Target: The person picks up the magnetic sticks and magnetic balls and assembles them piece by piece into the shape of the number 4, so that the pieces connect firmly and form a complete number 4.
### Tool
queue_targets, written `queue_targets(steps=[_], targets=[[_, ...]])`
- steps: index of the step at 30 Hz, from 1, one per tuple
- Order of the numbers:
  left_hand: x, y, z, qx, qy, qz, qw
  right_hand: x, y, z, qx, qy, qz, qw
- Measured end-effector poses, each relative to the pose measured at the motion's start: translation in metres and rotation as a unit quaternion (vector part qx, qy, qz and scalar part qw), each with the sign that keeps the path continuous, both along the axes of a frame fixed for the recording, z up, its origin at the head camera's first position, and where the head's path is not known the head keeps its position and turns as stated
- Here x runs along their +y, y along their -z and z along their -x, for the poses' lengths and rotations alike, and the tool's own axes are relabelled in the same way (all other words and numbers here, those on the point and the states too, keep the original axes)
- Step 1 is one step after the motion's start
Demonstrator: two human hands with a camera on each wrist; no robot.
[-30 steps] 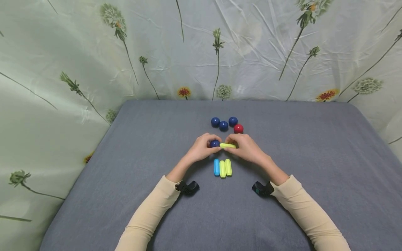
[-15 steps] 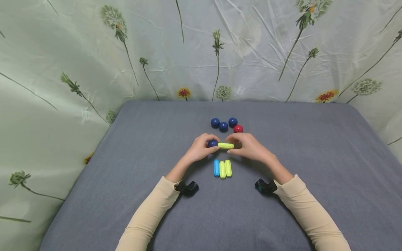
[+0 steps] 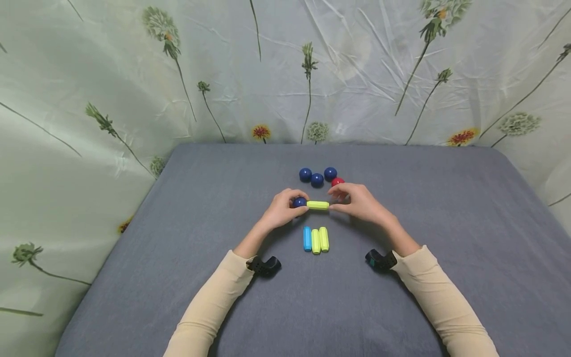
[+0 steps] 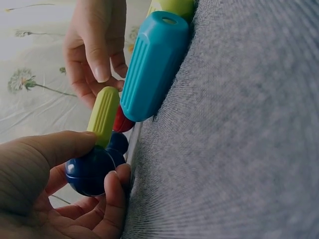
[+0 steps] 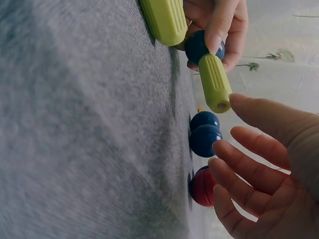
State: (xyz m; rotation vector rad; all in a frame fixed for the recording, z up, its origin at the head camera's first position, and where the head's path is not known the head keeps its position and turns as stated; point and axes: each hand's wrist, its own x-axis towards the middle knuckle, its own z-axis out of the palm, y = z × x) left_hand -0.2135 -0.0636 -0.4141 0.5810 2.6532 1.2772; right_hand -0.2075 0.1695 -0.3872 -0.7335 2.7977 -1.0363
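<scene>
My left hand (image 3: 282,210) pinches a dark blue ball (image 4: 89,172) between thumb and fingers. A yellow-green ribbed rod (image 3: 317,205) sticks out from the ball toward the right, its near end right against the ball. My right hand (image 3: 362,202) is beside the rod's free end, fingers spread and not wrapped round it. In the right wrist view its thumb tip lies right at that end, where a small hole (image 5: 222,106) shows. The red ball (image 5: 202,187) lies behind the right hand's fingers.
Nearer me, a blue rod (image 3: 307,239) lies beside two yellow-green rods (image 3: 319,240) on the grey cloth-covered table (image 3: 223,198). Beyond the hands are several dark blue balls (image 3: 317,179). A flower-printed curtain (image 3: 285,74) hangs behind the table.
The right hand has let go of the rod and drawn back to the right, its fingers opening. The left hand has shifted slightly left with the ball and rod.
</scene>
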Motion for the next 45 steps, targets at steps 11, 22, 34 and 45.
queue_targets(steps=[11, 22, 34, 45], targets=[[-0.001, 0.0, -0.001, -0.006, -0.001, 0.002, 1.0, 0.014, 0.004, 0.015, 0.026, 0.072, 0.029, 0.9966], [-0.002, -0.001, -0.001, -0.009, -0.003, 0.005, 0.9999, 0.008, 0.007, 0.03, 0.015, 0.145, 0.005, 0.9892], [0.0, 0.0, 0.0, -0.006, 0.001, 0.002, 1.0, 0.004, 0.012, 0.03, -0.04, 0.155, 0.028, 0.9866], [-0.001, -0.002, -0.001, -0.011, 0.0, 0.003, 0.9999, 0.014, 0.013, 0.018, -0.072, 0.124, 0.016, 0.9895]])
